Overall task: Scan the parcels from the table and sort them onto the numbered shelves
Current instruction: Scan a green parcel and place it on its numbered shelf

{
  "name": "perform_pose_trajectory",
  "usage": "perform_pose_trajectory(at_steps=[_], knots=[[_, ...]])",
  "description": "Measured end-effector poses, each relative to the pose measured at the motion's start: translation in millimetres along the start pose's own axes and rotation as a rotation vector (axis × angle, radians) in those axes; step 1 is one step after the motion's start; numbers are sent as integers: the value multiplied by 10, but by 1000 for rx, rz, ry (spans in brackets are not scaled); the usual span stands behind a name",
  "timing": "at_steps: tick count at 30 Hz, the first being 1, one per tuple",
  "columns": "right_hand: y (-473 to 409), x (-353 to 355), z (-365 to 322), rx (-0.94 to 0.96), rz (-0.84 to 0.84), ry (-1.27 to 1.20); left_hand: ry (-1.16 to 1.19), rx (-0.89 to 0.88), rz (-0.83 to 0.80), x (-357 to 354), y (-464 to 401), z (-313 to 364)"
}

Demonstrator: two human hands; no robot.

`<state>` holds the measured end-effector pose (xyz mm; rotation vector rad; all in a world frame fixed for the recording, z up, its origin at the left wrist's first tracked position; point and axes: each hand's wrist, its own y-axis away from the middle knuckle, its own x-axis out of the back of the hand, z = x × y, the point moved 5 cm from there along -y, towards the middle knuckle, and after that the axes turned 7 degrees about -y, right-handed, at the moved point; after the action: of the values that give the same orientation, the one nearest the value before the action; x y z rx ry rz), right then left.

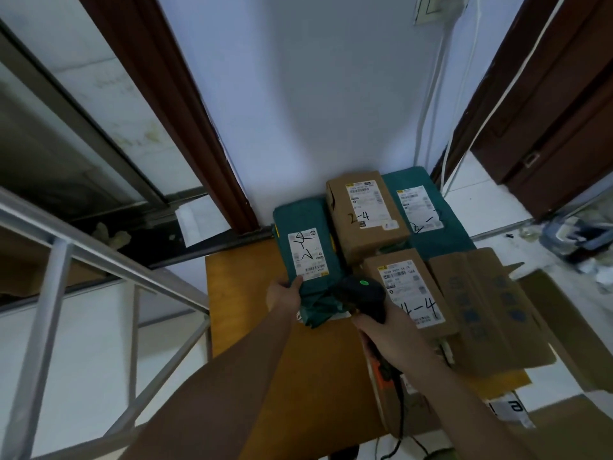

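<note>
A green plastic-wrapped parcel (306,247) with a white label lies at the left of the wooden table (252,293). My left hand (285,295) grips its near corner. My right hand (388,327) holds a black barcode scanner (363,292), its green light lit, pointed at that parcel's near end. Behind stand a brown box marked 2-4 (366,214) and a second green parcel (428,207). A brown box marked 4-4 (411,290) lies beside my right hand.
A flattened cardboard box (487,310) lies on the table's right. A grey metal shelf frame (59,260) stands at the left. Dark wooden door frames (185,104) flank the white wall. Clutter (577,237) sits on the floor at the far right.
</note>
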<state>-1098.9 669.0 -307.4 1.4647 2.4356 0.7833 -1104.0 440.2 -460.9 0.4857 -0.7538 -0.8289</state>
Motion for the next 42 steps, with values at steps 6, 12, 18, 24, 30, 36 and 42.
perform_pose_trajectory(at_steps=[6,12,18,24,30,36,42], knots=[[-61,-139,6,-10,-39,16,44,-4,1,311,-76,-206],[-39,-306,2,-39,-83,35,340,47,-214,695,-86,-477],[15,-371,42,-64,-79,28,322,57,-240,1010,-99,-608],[72,-371,65,-51,-75,16,108,67,-381,1264,-182,-693],[132,-390,160,-65,-73,-4,254,6,-345,1263,-195,-441],[169,-423,211,-69,-78,15,526,89,-391,1177,-8,-373],[183,-467,183,-50,-82,6,645,89,-506,1084,109,-508]])
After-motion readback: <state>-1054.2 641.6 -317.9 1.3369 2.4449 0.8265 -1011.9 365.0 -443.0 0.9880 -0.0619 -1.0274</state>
